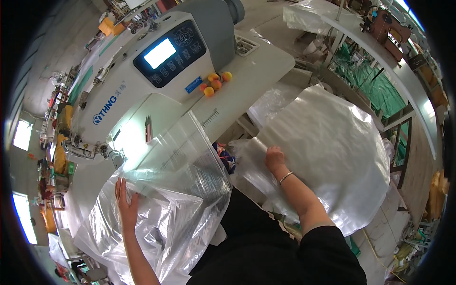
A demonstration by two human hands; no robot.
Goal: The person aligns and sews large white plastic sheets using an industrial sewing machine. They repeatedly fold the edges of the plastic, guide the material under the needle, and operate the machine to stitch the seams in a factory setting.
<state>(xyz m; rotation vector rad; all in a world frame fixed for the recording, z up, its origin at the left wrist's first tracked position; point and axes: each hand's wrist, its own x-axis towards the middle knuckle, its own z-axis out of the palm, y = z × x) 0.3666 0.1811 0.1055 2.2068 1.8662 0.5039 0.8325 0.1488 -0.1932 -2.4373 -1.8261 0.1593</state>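
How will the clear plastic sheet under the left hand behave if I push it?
The clear plastic sheet is probably floppy, since it slumps in loose folds beside the left hand. It is likely light for its size: the machine table shows through its upper part. Its glossy shine suggests it may be slippery.

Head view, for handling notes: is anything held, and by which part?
Left grip: open on the clear plastic, holding nothing. Right grip: curled on the pale plastic by its left edge; whether it holds cannot be told.

Small orange-red fruits (216,84), upper centre. Brown machine (385,28), upper right; green sheeting (365,85) below it. Bright windows (22,135), far left of frame.
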